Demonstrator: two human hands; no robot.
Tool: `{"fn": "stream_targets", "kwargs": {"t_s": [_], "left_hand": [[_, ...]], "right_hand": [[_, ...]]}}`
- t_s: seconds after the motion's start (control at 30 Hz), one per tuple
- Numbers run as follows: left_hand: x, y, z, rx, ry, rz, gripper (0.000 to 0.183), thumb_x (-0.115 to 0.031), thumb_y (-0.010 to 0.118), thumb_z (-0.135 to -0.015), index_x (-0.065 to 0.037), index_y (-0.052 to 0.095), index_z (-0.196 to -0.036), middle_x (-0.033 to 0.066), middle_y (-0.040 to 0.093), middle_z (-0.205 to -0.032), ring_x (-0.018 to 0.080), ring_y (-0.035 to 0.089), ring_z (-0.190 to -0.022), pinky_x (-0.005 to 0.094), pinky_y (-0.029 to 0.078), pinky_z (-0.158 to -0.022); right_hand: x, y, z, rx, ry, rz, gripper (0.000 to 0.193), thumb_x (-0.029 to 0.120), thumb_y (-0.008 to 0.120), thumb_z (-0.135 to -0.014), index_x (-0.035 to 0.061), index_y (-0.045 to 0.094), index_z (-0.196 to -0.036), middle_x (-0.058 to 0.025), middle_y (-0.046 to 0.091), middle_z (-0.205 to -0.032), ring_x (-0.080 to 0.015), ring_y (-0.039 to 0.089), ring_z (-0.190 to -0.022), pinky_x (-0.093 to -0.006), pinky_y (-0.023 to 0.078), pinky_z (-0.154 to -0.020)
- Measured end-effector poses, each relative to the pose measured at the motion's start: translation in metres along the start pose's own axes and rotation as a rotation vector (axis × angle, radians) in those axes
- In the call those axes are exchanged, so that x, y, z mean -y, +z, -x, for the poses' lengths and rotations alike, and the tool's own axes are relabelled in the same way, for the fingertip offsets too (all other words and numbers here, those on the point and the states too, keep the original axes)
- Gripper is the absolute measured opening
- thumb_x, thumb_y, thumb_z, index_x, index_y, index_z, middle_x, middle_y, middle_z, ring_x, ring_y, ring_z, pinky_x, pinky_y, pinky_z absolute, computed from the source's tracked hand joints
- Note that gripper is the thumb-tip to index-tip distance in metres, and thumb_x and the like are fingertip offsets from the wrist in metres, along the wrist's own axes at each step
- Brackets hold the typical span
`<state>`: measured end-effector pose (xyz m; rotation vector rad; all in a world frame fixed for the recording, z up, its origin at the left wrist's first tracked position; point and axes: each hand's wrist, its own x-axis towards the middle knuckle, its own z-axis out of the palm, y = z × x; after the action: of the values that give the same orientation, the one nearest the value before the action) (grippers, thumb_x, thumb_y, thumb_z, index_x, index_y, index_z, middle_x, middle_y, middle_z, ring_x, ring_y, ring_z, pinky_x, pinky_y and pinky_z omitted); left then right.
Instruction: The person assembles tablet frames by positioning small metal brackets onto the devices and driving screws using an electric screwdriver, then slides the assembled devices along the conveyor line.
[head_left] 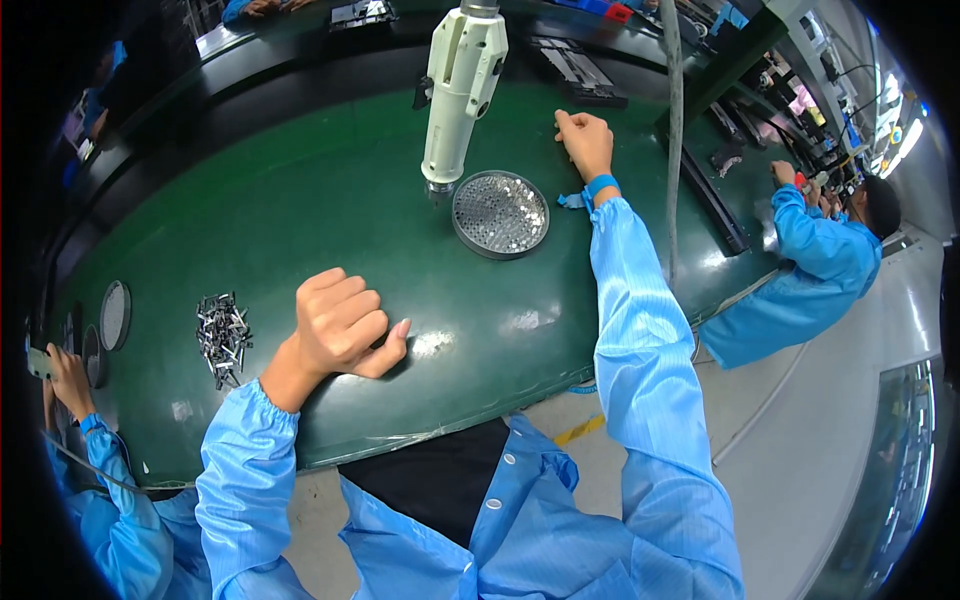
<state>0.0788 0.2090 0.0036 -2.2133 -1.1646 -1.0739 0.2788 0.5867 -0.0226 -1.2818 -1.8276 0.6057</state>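
My left hand (345, 325) is held above the green table (370, 220) near its front edge, fingers curled into a loose fist with the thumb sticking out. My right hand (587, 142) reaches toward the far side, its fingers bent in and pressed together. Whatever either hand may hold is hidden. Between them lies a round dish (456, 212) with many small silver pieces in it. A white, pen-shaped power screwdriver (462, 100) hangs tip down beside the dish. Left of my left hand is a pile of small black and silver parts (224, 335).
A grey cable (675, 150) hangs right of my right arm, beside a long dark bar (715, 200). Black trays (575, 72) lie at the back. Co-workers in blue sit at the right (800, 270) and left (130, 530). Another round dish (115, 315) stands far left.
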Motion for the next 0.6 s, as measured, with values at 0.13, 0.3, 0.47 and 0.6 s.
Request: {"fn": "stream_targets", "kwargs": {"t_s": [0.13,0.3,0.47,0.6], "left_hand": [[0.006,0.008,-0.002,-0.032,0.074,0.032,0.041,-0.015,0.070,-0.061,-0.013,0.031,-0.048,0.0017,0.027,-0.049,0.0203,0.029,-0.041,0.0350,0.020,-0.042],[0.008,-0.006,0.005,-0.019,0.066,-0.021,0.041,-0.013,0.072,-0.067,-0.011,0.034,-0.050,0.0033,0.028,-0.050,0.0210,0.031,-0.042,0.0351,0.022,-0.043],[0.005,0.002,0.011,-0.048,0.062,-0.014,0.039,-0.013,0.073,-0.067,-0.010,0.037,-0.051,0.0033,0.031,-0.051,0.0200,0.033,-0.043,0.0340,0.024,-0.043],[-0.002,0.004,0.000,-0.059,0.154,0.001,0.039,-0.005,0.070,-0.063,-0.010,0.033,-0.051,0.0036,0.029,-0.054,0.0197,0.028,-0.045,0.0338,0.019,-0.045]], "right_hand": [[-0.025,0.003,-0.014,-0.136,-0.174,0.127,0.043,0.047,0.067,-0.082,0.0048,0.074,-0.074,-0.0138,0.072,-0.072,-0.0265,0.070,-0.068,-0.0384,0.055,-0.070],[-0.011,0.021,-0.009,-0.066,-0.313,0.171,0.045,0.045,0.067,-0.082,0.0013,0.069,-0.072,-0.0251,0.067,-0.081,-0.0459,0.063,-0.080,-0.0515,0.048,-0.073],[-0.014,0.012,-0.005,0.100,-0.433,0.200,0.045,0.041,0.067,-0.083,-0.0021,0.066,-0.069,-0.0230,0.061,-0.064,-0.0374,0.062,-0.059,-0.0470,0.046,-0.061],[-0.020,0.005,-0.006,0.016,-0.479,0.184,0.045,0.040,0.067,-0.084,-0.0021,0.066,-0.068,-0.0214,0.060,-0.061,-0.0340,0.061,-0.055,-0.0444,0.045,-0.058]]}}
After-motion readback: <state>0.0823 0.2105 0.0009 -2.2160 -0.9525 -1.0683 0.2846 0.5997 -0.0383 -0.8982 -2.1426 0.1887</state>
